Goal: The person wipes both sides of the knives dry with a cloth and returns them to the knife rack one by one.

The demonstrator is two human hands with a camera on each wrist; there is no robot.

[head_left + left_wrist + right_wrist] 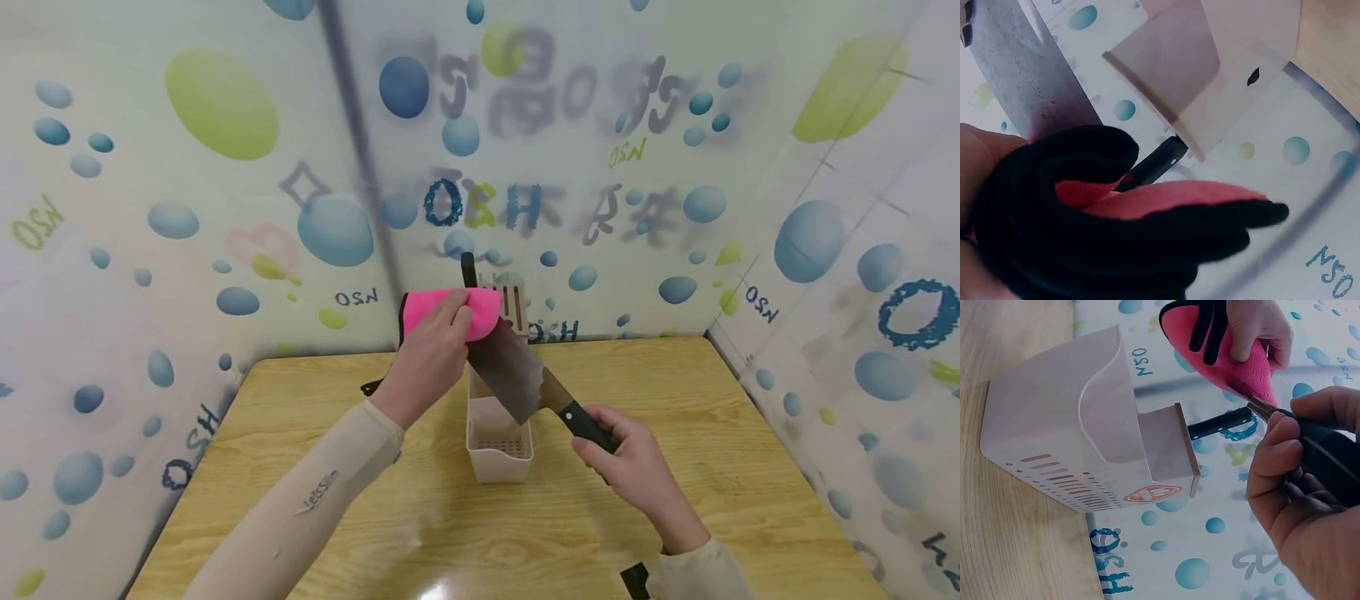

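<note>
My right hand [630, 458] grips the black handle [1329, 456] of a cleaver, whose broad grey blade [513, 371] slants up to the left. In my left hand [431, 354] is a bright pink cloth [482, 312] with black edging, pinched at the far end of the blade. The cloth hides that end of the blade. In the left wrist view, the cloth's black folds [1116, 231] cover much of the fingers, with the blade emerging beside them. Behind and below the blade stands a pale plastic knife holder [500, 465].
A black-handled knife [1219, 424] stands in the holder's slotted rear part. The holder has an open front bin with a perforated base. It stands on a wood-grain table [600, 533], near a wall covering [637, 250] printed with blue and green dots.
</note>
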